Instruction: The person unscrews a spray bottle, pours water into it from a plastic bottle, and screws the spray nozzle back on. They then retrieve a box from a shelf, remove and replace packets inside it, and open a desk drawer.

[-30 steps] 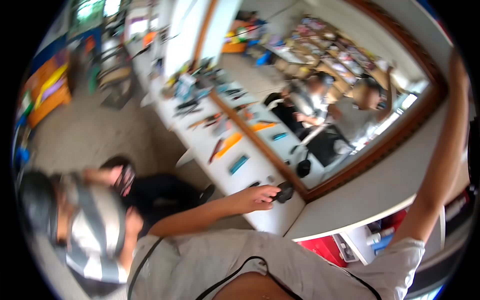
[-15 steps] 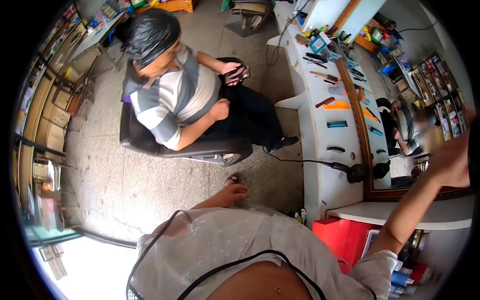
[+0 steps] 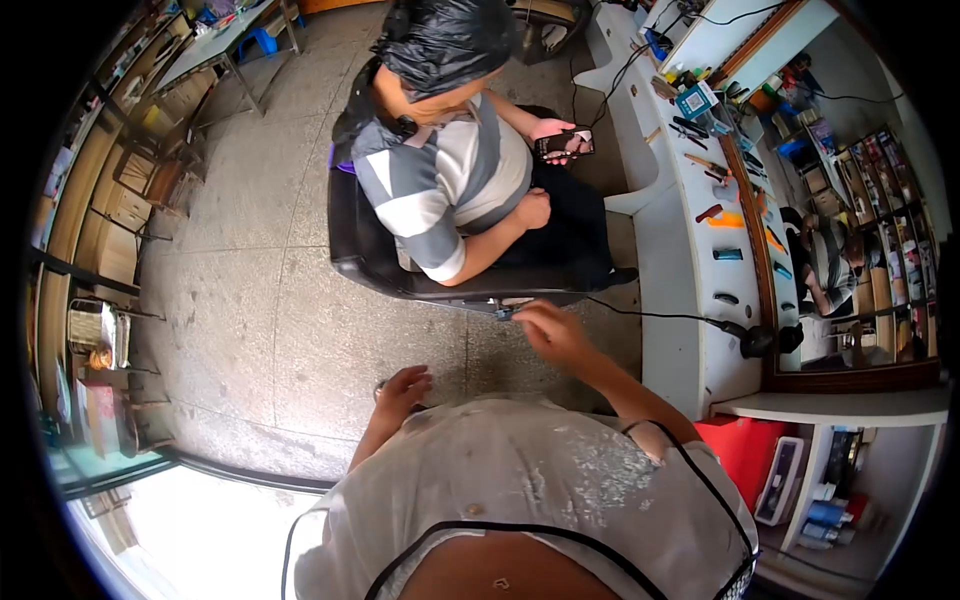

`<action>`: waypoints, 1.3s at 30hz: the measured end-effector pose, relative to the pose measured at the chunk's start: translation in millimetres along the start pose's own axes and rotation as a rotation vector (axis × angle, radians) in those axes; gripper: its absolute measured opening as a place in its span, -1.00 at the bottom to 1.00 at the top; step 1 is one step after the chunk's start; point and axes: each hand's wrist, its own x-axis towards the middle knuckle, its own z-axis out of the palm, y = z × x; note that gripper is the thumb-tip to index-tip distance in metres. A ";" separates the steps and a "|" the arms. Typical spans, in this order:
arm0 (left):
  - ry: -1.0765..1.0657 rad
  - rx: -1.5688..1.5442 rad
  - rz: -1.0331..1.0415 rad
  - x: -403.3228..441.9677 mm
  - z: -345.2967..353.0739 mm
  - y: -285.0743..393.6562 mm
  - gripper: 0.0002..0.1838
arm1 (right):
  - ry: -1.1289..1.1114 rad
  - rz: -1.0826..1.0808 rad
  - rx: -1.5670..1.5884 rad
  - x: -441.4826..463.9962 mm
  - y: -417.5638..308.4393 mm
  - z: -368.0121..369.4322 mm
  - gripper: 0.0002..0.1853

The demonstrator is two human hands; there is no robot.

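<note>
My left hand (image 3: 402,388) hangs low in front of my pale, stained shirt (image 3: 480,450), its fingers apart and holding nothing. Further right, my right hand (image 3: 555,335) is stretched toward the side of a black chair (image 3: 400,280). Its fingers are curled together; what they hold, if anything, I cannot make out. A small greyish piece (image 3: 503,313) shows by the fingertips at the chair's lower side; contact is unclear. In the chair sits a person (image 3: 450,190) in a striped top with a black plastic wrap (image 3: 445,45) on the head, holding a phone (image 3: 565,145).
A white counter (image 3: 670,300) along the right holds combs, clippers (image 3: 728,254) and a corded hair dryer (image 3: 757,341). Its cord (image 3: 650,314) runs toward the chair. A framed mirror (image 3: 850,345) stands behind. Below it sits a red box (image 3: 735,455). Shelves (image 3: 75,200) line the left.
My right hand has come down from the far right by the mirror to beside the chair. My left hand has shifted left. The view has turned, so the chair and person appear further right.
</note>
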 end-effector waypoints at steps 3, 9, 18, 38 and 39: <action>0.183 -0.107 -0.049 -28.6 -117.8 -19.7 -0.61 | 0.000 -0.157 0.153 76.9 -36.1 99.5 -0.80; 0.406 -0.222 -0.060 -93.4 -300.8 -5.7 -0.67 | -0.181 -0.522 0.115 227.7 -131.9 235.3 -0.82; 0.445 -0.193 0.085 -26.4 -397.0 106.7 -0.65 | -0.393 -0.512 0.103 363.5 -125.5 332.9 -0.79; 0.867 0.077 -0.774 118.0 -788.3 10.6 -0.73 | -0.370 -0.237 0.112 807.9 -21.1 446.9 -0.85; 0.835 0.042 -0.826 124.0 -794.1 14.8 -0.75 | -0.370 -0.238 0.107 826.4 -10.1 452.3 -0.85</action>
